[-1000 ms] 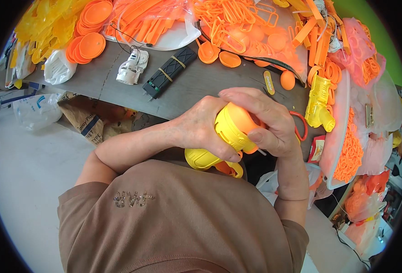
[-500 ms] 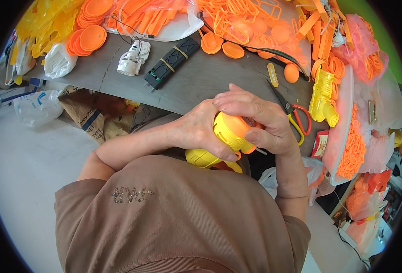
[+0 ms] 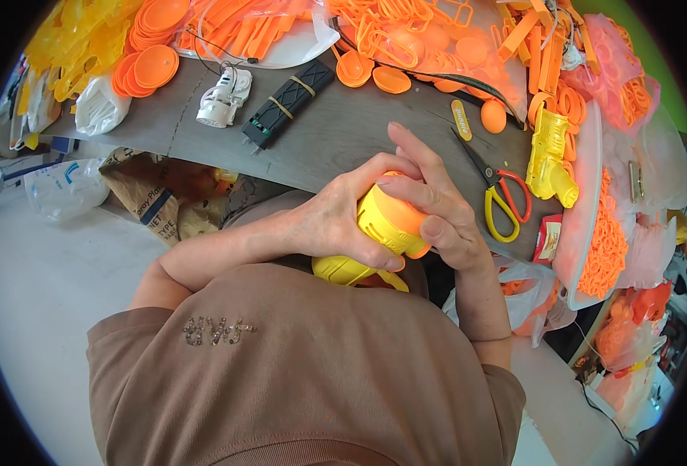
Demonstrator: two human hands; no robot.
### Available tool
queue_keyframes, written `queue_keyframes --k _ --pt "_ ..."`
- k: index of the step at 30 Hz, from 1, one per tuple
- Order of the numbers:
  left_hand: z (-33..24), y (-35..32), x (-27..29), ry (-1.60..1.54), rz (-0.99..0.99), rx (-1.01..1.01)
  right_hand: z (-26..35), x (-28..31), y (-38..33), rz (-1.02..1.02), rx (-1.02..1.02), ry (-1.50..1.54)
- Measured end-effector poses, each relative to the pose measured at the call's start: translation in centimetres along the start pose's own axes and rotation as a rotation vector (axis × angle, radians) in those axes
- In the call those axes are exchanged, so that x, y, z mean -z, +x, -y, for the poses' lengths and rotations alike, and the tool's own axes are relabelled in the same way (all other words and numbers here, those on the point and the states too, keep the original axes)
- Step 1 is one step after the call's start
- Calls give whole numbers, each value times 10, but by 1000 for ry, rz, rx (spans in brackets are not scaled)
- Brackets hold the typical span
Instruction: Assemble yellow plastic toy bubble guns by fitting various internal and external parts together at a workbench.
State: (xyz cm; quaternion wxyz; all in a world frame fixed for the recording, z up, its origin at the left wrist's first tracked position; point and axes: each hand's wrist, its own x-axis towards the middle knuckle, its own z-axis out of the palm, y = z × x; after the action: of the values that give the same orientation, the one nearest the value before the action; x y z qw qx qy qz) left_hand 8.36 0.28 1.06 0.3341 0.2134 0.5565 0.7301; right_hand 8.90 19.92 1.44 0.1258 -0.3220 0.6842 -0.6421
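Close to my chest, at the table's near edge, I hold a yellow plastic toy body [image 3: 374,221] with a rounded orange end piece [image 3: 400,212]. My left hand [image 3: 342,211] is wrapped round the yellow part, its thumb along the near side. Over the orange end lies my right hand [image 3: 439,208], thumb and fingers gripping it and one finger pointing away. A lower yellow section [image 3: 340,270] shows beneath my left wrist; the rest is hidden by my hands and shirt. Red-and-yellow-handled scissors [image 3: 493,186] lie on the table to the right.
On the grey table [image 3: 343,124] are a white mechanism [image 3: 223,99], a black battery-like block [image 3: 291,105] with rubber bands, and another yellow toy body [image 3: 549,155]. Orange parts line the back. A bin of small orange rings [image 3: 604,248] stands right, a paper bag [image 3: 153,194] below left.
My right hand has turned and loosened slightly, its fingers sliding so more of the orange end shows. The toy remains in both hands. The whole view has shifted slightly.
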Motion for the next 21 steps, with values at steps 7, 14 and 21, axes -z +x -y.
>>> queue_keyframes --k 7,14,21 --pt "-7 -2 0 35 -34 21 17 -13 -17 -205 138 -386" --pt "-4 -4 0 23 -74 21 18 -42 -18 -510 144 -516" --pt "-2 -2 -1 -20 -117 77 3 -51 -23 -608 194 -529"
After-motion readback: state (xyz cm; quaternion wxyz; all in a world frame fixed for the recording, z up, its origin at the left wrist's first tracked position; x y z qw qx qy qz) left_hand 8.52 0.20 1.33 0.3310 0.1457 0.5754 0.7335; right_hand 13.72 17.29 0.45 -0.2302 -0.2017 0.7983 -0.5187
